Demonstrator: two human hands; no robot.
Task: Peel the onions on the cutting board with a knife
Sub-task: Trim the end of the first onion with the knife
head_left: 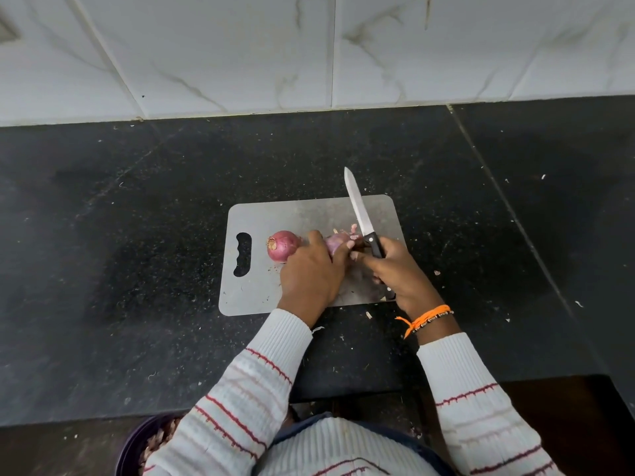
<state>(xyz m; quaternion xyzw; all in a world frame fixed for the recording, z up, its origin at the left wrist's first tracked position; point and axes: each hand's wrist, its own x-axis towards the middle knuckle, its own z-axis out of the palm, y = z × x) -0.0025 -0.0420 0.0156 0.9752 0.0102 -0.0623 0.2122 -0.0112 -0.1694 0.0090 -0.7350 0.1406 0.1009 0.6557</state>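
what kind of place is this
Most likely a home kitchen: a dark speckled stone counter against a white marble-look tiled wall, with a grey cutting board holding a red onion and a knife.

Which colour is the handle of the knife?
Black, seen in the head view: the knife handle, gripped by the right hand.

view: head-worn | faces: forward and down onto counter (137,235); wall tiles (240,46) beyond | range: close
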